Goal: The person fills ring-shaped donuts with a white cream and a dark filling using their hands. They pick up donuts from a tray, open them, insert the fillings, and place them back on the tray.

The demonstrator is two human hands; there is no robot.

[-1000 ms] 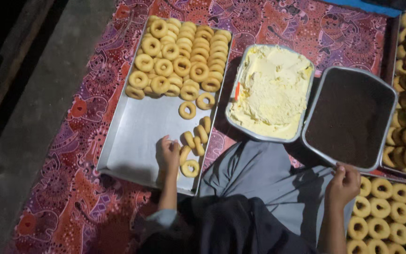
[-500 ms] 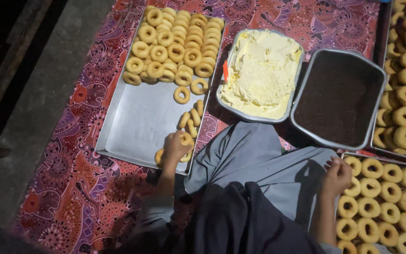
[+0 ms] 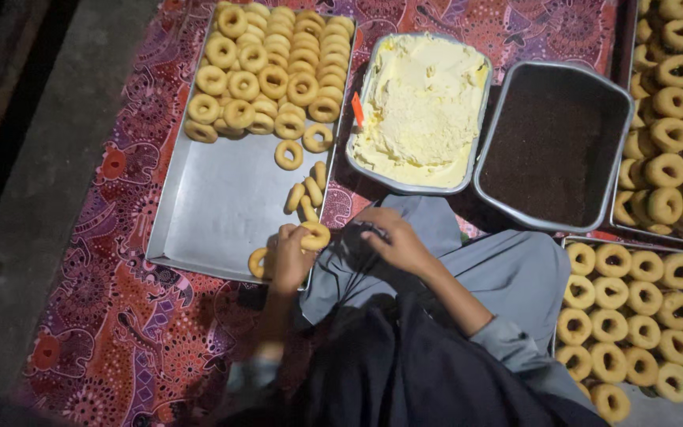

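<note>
The left hand (image 3: 290, 257) pinches a smooth, golden ring doughnut (image 3: 315, 235), hole facing up, over the near right corner of the shiny metal tray (image 3: 207, 205). The right hand (image 3: 397, 241) rests loosely curled on grey cloth.

Bare metal is lying open across the lower left of the steel tray (image 3: 207, 205), giving a hand room there. Stacked ring doughnuts (image 3: 270, 67) are filling its far end. The cream tub (image 3: 420, 111) and chocolate-sprinkle pan (image 3: 555, 142) are blocking the right side, nearly touching.
</note>
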